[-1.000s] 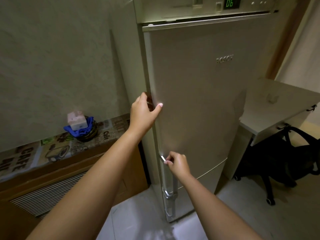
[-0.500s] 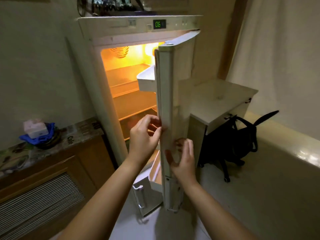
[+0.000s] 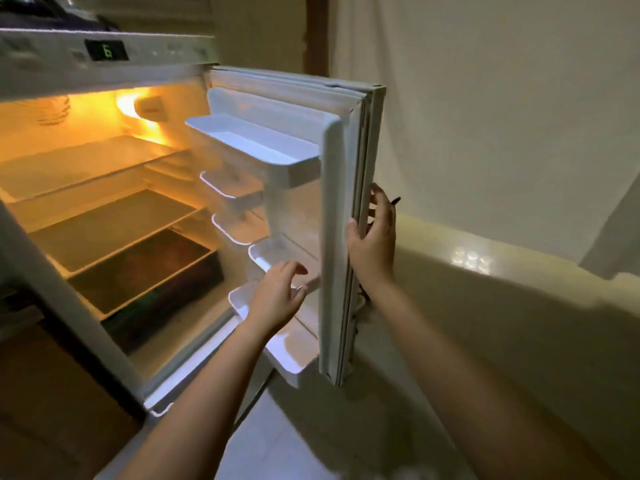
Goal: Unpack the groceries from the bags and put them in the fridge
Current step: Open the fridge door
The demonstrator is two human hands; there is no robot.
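The fridge (image 3: pixel 52 60) stands wide open, its inside lit orange. Its glass shelves (image 3: pixel 114 223) hold nothing I can see. The fridge door (image 3: pixel 346 209) is swung out to the right, with several white door bins (image 3: pixel 256 143) on its inner side, all bare. My right hand (image 3: pixel 372 244) grips the door's outer edge at mid height. My left hand (image 3: pixel 278 297) hovers with fingers apart just inside the door, in front of a lower bin, holding nothing. No grocery bags are in view.
A wooden cabinet (image 3: pixel 45 393) sits at the lower left beside the fridge. A pale ledge (image 3: pixel 519 306) runs along the right under a white wall. Light floor tiles (image 3: pixel 277 445) lie below the door. A green display (image 3: pixel 106 50) glows on the fridge's top panel.
The door has swung from shut to fully open toward the right. My left hand has come off the door edge; my right hand moved along with the door's outer edge.
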